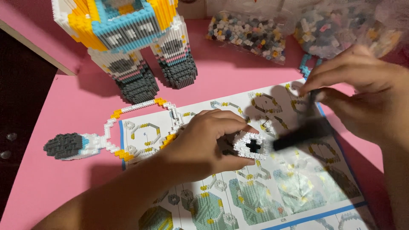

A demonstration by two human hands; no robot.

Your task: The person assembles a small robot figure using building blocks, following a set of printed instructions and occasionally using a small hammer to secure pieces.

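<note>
A white ring piece (250, 145) is pinched in the left hand (204, 140) over the sheet (298, 191); a dark tool (300, 134) is pinched by the right hand (362, 93) just beside it; the ring should be held steady and the tool guided squarely.

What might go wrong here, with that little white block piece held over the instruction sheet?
The left hand pinches a small white ring-shaped block piece while the right hand brings a dark tool to it; a hard push might crack the piece apart. The forearm lies close to the thin white and yellow chain on the pink table, so a shift might snag it. Loose blocks could scatter across the instruction sheet.
</note>
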